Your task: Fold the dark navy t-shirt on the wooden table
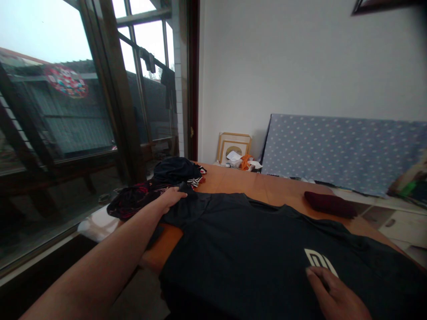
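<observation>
Shirt (pixel 240 249) spread on table (pixel 227 178); left hand (pixel 169 198) pinches sleeve (pixel 189 206) beside clothes pile (pixel 175 170). Right hand (pixel 338 295) at logo (pixel 312 256), can't tell grip. Hard tug could snag pile, skew shirt.

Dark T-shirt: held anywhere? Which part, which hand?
Left hand holds the dark T-shirt by the end of the sleeve on the person's left. Right hand is at the pale print; can't tell if it grips.

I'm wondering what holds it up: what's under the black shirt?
The table, whose brown top shows beyond the shirt. The cloth covers the rest, so anything else beneath can't be seen.
</observation>
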Demonstrator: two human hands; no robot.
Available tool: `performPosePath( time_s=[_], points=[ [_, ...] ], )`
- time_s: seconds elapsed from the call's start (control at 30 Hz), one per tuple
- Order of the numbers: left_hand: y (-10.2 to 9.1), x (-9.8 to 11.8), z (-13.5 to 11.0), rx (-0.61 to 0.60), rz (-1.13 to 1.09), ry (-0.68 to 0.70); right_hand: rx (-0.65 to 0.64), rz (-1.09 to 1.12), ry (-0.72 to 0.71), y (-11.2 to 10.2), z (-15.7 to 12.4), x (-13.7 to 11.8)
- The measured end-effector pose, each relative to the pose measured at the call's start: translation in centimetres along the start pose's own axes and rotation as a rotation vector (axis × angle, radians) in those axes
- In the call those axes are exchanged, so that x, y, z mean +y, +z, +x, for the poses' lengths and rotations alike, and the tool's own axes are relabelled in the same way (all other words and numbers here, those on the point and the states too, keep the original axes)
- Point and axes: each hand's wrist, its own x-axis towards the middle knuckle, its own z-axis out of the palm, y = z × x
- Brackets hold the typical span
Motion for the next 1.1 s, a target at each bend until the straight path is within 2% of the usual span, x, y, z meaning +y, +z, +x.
performPosePath(
  time_s=[0.13,0.23,0.33,0.4,0.47,0.57,0.6,0.67,0.77,0.9,1.03,1.1],
  points=[
    [-0.3,1.0,-0.3,0.075,0.212,0.123,-0.032,0.003,0.015,-0.1,0.2,0.0],
    [-0.1,2.6,-0.9,0.121,0.448,0.237,-0.044,0.017,0.007,-0.1,0.4,0.1],
    [1.4,4.7,-2.2,0.150,0.666,0.323,-0.036,0.023,0.010,0.0,0.3,0.2],
    [3.0,6.0,-3.2,0.163,0.662,0.345,-0.024,0.020,0.012,0.0,0.3,0.1],
    [4.7,7.0,-4.0,0.076,0.523,0.359,-0.017,0.017,0.008,-0.1,0.2,0.0],
    [6.4,7.3,-4.6,-0.201,0.213,0.317,-0.012,0.017,0.008,-0.3,0.1,-0.2],
    [6.6,7.1,-4.6,-0.246,0.133,0.290,-0.011,0.017,0.008,-0.3,0.0,-0.3],
    [6.6,6.5,-4.3,-0.223,0.059,0.245,-0.004,0.014,0.014,-0.4,-0.1,-0.5],
    [5.8,5.0,-3.8,-0.133,0.077,0.217,-0.010,0.009,0.028,-0.4,-0.1,-0.8],
    [4.5,2.4,-4.0,-0.098,0.131,0.216,-0.023,-0.008,0.049,-0.3,0.0,-0.8],
    [3.7,-0.2,-5.2,-0.160,0.188,0.270,0.004,-0.020,0.034,-0.3,0.1,-0.4],
    [3.4,-1.3,-5.8,-0.251,0.238,0.319,0.013,-0.020,0.020,-0.3,0.1,-0.3]
  ],
)
